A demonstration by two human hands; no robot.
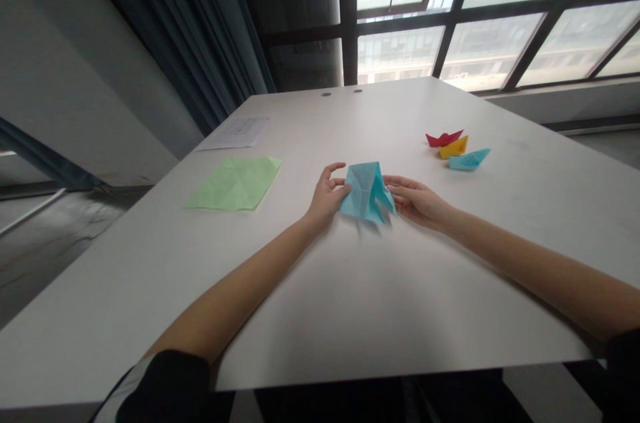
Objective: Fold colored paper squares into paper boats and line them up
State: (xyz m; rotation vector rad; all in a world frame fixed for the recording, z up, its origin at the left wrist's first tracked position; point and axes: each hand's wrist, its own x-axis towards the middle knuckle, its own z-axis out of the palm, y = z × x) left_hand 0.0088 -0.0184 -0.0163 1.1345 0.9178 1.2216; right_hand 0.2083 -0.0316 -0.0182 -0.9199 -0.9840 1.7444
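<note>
A partly folded light blue paper (363, 191) is held up between my two hands, just above the white table. My left hand (329, 195) pinches its left edge, thumb in front. On the other side, my right hand (413, 200) grips the right edge near an open fold, its fingers partly behind the paper. Creases run down the front of the paper, and a flap stands apart at its lower right.
A creased green paper (235, 184) lies left on the white table (320, 316). Behind it is a printed sheet (239, 132). Red (444, 139), yellow (454, 147) and blue (469, 160) paper boats stand at the right. Windows and a curtain are beyond.
</note>
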